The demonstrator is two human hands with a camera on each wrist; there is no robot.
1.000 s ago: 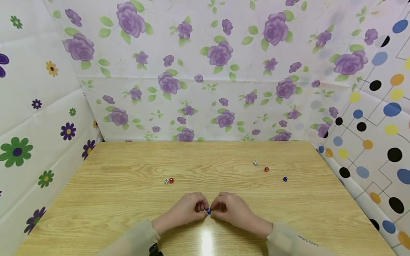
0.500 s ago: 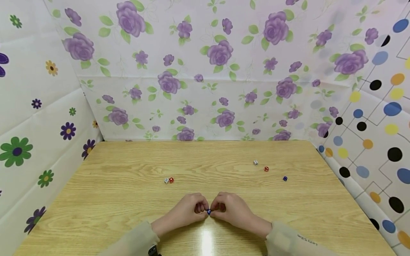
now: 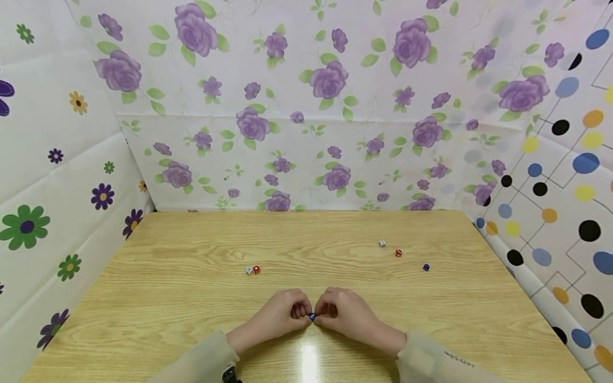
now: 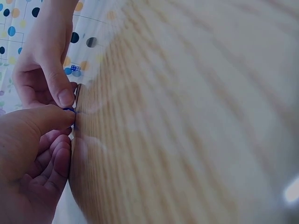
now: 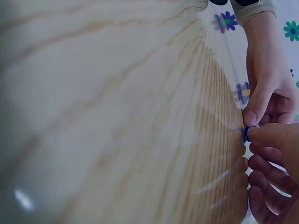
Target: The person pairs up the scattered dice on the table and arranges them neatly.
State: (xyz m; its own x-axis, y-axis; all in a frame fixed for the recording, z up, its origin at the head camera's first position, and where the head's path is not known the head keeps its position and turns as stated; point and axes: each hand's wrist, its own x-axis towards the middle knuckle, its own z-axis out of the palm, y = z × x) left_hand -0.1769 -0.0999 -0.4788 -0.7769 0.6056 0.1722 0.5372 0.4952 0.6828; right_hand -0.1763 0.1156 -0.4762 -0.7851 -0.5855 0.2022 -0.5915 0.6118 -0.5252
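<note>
Holding one small blue die (image 3: 312, 316) with two hands, low over the wooden counter (image 3: 191, 298).
The left hand (image 3: 282, 311) pinches the small blue die from the left with its thumb and finger tips. The right hand (image 3: 347, 314) pinches it from the right in the same way, so the die sits in the little gap between the hands and touches both. It is down close to the wood, but I can't tell if it rests there. Farther back on the left, a white die (image 3: 249, 271) and a red die (image 3: 256, 269) sit side by side. On the right, another white die (image 3: 382, 243), another red die (image 3: 398, 253) and another blue die (image 3: 426, 267) lie apart from each other, well away from the fingers.
</note>
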